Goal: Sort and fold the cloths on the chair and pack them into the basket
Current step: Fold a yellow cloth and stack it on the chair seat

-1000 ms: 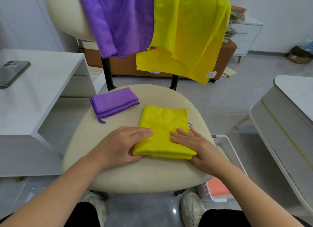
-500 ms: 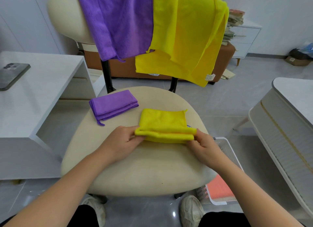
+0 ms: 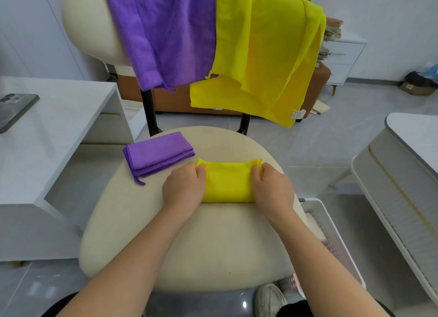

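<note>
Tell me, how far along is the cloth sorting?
Done: a folded purple cloth lies on the seat. In hand: left hand and right hand grip the ends of a half-folded yellow cloth. Left: a hanging purple cloth and hanging yellow cloth drape the backrest; both folded ones must reach the basket.

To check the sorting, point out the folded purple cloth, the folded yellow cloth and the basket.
folded purple cloth [image 3: 158, 153], head view, middle of top layer.
folded yellow cloth [image 3: 228, 183], head view, centre of top face.
basket [image 3: 333, 239], head view, latticed side wall.
</note>
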`<action>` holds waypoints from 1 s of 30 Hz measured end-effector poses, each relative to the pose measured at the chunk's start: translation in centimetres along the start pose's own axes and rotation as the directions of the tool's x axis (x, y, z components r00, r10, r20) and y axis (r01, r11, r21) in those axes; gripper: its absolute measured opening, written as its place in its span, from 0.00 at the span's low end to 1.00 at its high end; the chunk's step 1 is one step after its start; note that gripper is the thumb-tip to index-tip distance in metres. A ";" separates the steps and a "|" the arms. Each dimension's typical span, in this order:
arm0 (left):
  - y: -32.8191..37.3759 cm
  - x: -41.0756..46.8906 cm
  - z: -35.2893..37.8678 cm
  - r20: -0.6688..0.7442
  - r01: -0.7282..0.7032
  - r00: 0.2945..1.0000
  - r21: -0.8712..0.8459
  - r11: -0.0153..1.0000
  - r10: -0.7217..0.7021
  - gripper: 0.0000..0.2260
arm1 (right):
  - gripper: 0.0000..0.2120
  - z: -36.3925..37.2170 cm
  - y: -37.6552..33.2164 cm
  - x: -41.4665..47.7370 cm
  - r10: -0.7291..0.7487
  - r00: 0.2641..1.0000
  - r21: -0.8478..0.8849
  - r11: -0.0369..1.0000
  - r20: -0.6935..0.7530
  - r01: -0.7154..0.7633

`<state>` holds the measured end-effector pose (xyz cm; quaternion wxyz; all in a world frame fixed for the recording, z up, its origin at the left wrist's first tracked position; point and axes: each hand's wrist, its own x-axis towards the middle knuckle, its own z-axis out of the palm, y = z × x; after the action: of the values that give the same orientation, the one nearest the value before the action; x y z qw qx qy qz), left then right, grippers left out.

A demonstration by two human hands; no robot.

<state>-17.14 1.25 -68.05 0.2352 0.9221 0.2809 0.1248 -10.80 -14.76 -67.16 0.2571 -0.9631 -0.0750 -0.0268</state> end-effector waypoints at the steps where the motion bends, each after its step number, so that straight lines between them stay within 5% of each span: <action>1: 0.1 0.2 0.1 0.002 0.012 1.000 0.040 0.999 -0.012 0.16 | 0.15 0.2 -0.2 0.1 -0.007 1.000 -0.045 0.999 -0.016 0.006; 14: 1.2 1.4 0.4 0.037 0.027 0.999 0.260 0.965 -0.037 0.15 | 0.11 0.0 -0.4 1.8 0.069 0.994 -0.249 0.967 0.086 -0.046; 17: 0.8 1.3 0.0 -0.076 -0.123 0.986 0.266 0.956 0.148 0.12 | 0.09 0.0 -0.4 1.6 0.061 0.998 -0.209 0.976 0.025 -0.054; 21: -0.2 1.7 0.9 -0.119 -0.492 0.818 0.363 0.792 0.563 0.06 | 0.06 1.2 0.4 1.7 -0.191 0.971 -0.170 0.971 -0.142 0.166; 25: -0.7 1.4 0.3 -0.047 -0.519 0.824 0.335 0.786 0.564 0.15 | 0.08 1.8 1.2 2.0 -0.466 0.855 -0.247 0.877 -0.228 0.412; 30: -1.9 0.0 0.4 0.051 -0.564 0.815 0.301 0.769 0.578 0.17 | 0.11 1.4 1.7 1.8 -0.522 0.841 -0.249 0.841 -0.141 0.481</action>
<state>-17.84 2.51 -69.34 0.0360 0.9854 0.0086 0.1663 -8.73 -15.27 -68.98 0.1474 -0.9226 -0.2957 -0.1989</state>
